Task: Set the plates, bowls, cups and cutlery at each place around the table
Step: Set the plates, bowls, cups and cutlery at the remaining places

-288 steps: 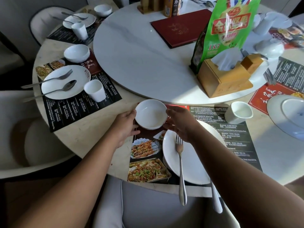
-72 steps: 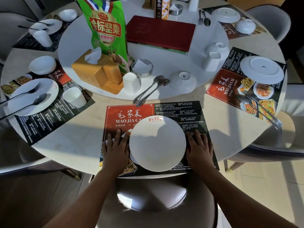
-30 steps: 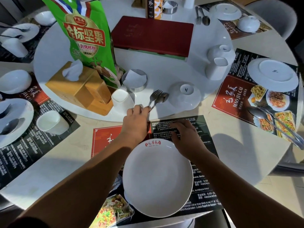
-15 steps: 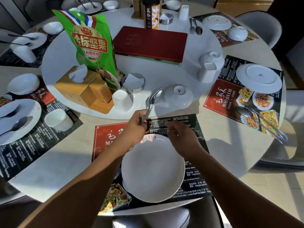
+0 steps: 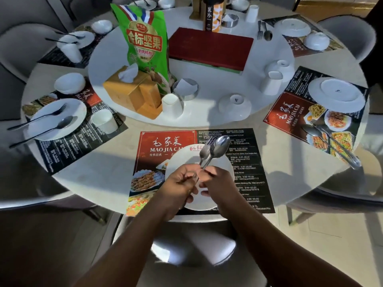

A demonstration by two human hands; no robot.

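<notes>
1. The left hand (image 5: 180, 184) is closed in a fist round the thin handles of a shiny steel fork (image 5: 205, 151) and a shiny steel spoon (image 5: 219, 145), holding both together.
2. The right hand (image 5: 217, 183) has its fingers curled, with thumb and forefinger at the handles just where they leave the left fist. We cannot tell whether it pinches them or only touches them.
3. The two heads rise out of the fist and tilt away to the right, side by side. The fork is on the left, and the spoon's smooth oval bowl catches the light.
4. Under both hands we see a round glossy white plate (image 5: 182, 160) with a small red logo at its far rim.
5. The plate lies on a rectangular red-and-black printed placemat (image 5: 165, 141) with food photographs, at the near edge of the round pale stone table (image 5: 116, 168).
6. Beyond it, on the round white marble turntable (image 5: 217, 79), stand a small white cup (image 5: 172, 105) and a white bowl (image 5: 235, 104) turned upside down, both close to the rim facing this place.
</notes>
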